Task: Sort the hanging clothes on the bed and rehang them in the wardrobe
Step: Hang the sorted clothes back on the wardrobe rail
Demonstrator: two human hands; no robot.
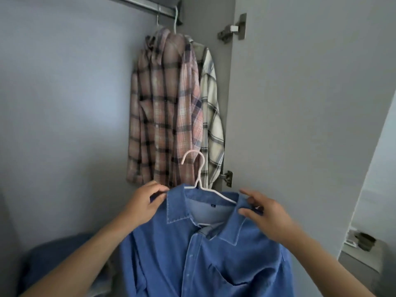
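Note:
A blue denim shirt (pixel 205 249) on a white hanger (pixel 198 172) is held up in front of the open wardrobe. My left hand (pixel 143 202) grips the shirt's left shoulder by the collar. My right hand (pixel 263 215) pinches the right shoulder next to the collar. The hanger's hook points up, well below the metal rail (pixel 147 6). On that rail at its right end hang a brown-pink plaid shirt (pixel 154 108), a lighter pink plaid shirt (pixel 190 112) and a white checked shirt (pixel 212 116).
The wardrobe's grey back wall (pixel 64 103) fills the left. The open door (pixel 300 103) with two hinges (pixel 232 28) stands at the right. Blue fabric (pixel 53 260) lies low at the left. A small dark object (pixel 364 241) sits at the lower right.

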